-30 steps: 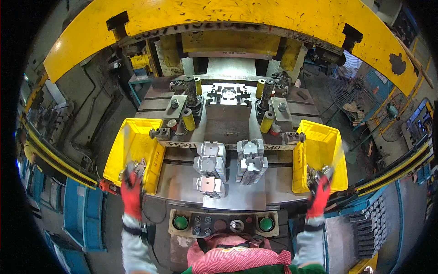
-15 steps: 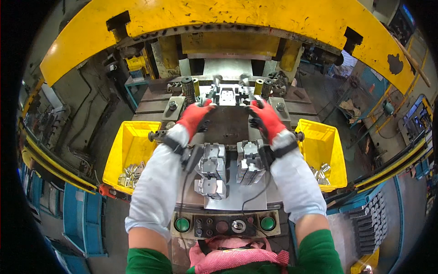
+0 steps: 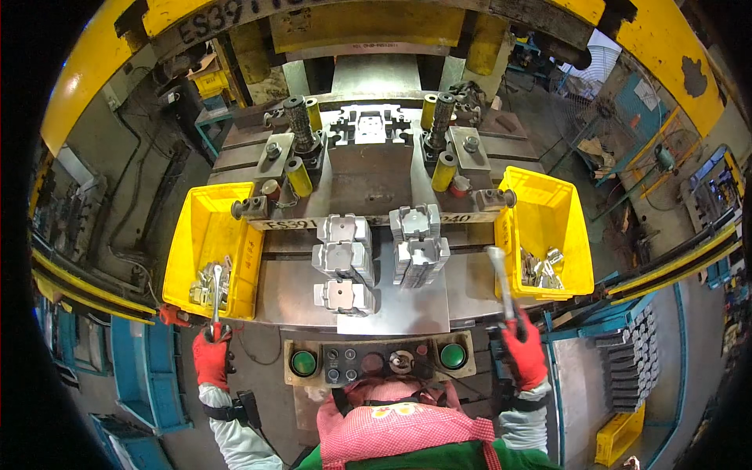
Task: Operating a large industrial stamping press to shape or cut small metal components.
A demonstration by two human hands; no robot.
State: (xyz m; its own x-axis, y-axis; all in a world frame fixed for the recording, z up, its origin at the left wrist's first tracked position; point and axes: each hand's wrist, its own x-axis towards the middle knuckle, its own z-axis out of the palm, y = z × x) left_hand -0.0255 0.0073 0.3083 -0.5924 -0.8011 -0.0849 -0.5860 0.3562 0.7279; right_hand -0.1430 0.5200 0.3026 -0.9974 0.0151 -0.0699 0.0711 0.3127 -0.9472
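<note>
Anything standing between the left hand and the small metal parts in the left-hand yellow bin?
Yes: the bin's near wall stands between the left hand and the metal parts. The metal tool in the hand's grip reaches across it in this view; nothing else visible blocks the way.

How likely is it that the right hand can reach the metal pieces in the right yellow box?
Probably yes: no lid covers the metal pieces in the open yellow box, though the right hand holds a tool.

A yellow press [image 3: 662, 47], button panel [image 3: 373, 363] and stacked metal parts [image 3: 343, 260] show a metalworking workshop.
</note>
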